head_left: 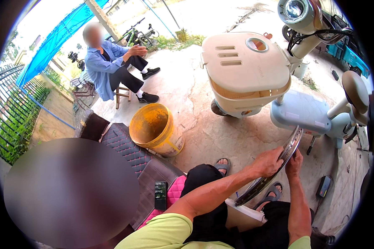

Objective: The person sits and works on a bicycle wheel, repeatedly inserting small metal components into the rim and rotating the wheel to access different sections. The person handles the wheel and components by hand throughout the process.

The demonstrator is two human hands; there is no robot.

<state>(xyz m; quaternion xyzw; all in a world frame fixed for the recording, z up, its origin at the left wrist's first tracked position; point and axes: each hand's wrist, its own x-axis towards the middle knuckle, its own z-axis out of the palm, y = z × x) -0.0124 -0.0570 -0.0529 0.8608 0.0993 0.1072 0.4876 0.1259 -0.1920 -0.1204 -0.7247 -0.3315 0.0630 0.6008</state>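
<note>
Possibly the phone [160,195], lying on the padded seat [124,145] near the left forearm [214,191], could be knocked down if that elbow swung outward. Further right, the left hand [270,162] is closed, its fingers wrapped around the edge of a metal wheel rim [258,185], which is held tilted in front of the knees. Next to it, the right hand [294,163] is curled on the rim's right side and also seems to grip, though its fingers are partly hidden. Should either hold loosen, the rim might twist and drop onto the feet; if it slid through the palms, its edge could scrape them.

Counted from left to right: one seated person [106,66] in a blue shirt, one yellow bucket [170,139], one phone, two grey sandals [274,191], one lidded cream basket [245,76], one rim, two hands, one pale scooter [299,110] and one dark box [323,186] on the ground [199,139].
</note>
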